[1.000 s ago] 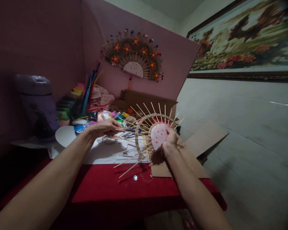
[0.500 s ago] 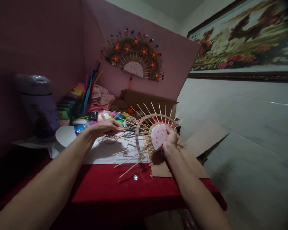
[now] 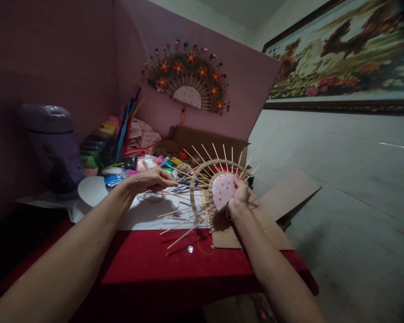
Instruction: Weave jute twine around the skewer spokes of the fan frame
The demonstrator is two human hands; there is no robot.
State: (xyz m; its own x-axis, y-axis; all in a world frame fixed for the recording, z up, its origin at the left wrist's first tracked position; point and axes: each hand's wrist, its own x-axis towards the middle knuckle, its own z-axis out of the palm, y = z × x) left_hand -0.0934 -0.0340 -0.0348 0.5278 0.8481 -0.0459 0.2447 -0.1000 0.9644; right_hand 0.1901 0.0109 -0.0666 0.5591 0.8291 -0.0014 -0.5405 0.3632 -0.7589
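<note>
A half-made fan of wooden sticks (image 3: 202, 188) spreads from a pink dotted fabric centre (image 3: 222, 190), with a band of woven twine around the sticks. My right hand (image 3: 239, 197) is closed on the fabric centre and holds the fan upright above the table. My left hand (image 3: 150, 179) is closed in a pinch at the tips of the left sticks; a thin twine runs from it toward the weave.
A finished fan with red flowers (image 3: 188, 76) hangs on the pink board behind. Craft supplies (image 3: 138, 157) crowd the back of the red table (image 3: 161, 264). A purple pot (image 3: 52, 148) stands at left. Cardboard sheets (image 3: 276, 202) lie under and right of the fan.
Almost nothing differs; my left hand has shifted slightly at the stick tips, and the fan stays held in place.
</note>
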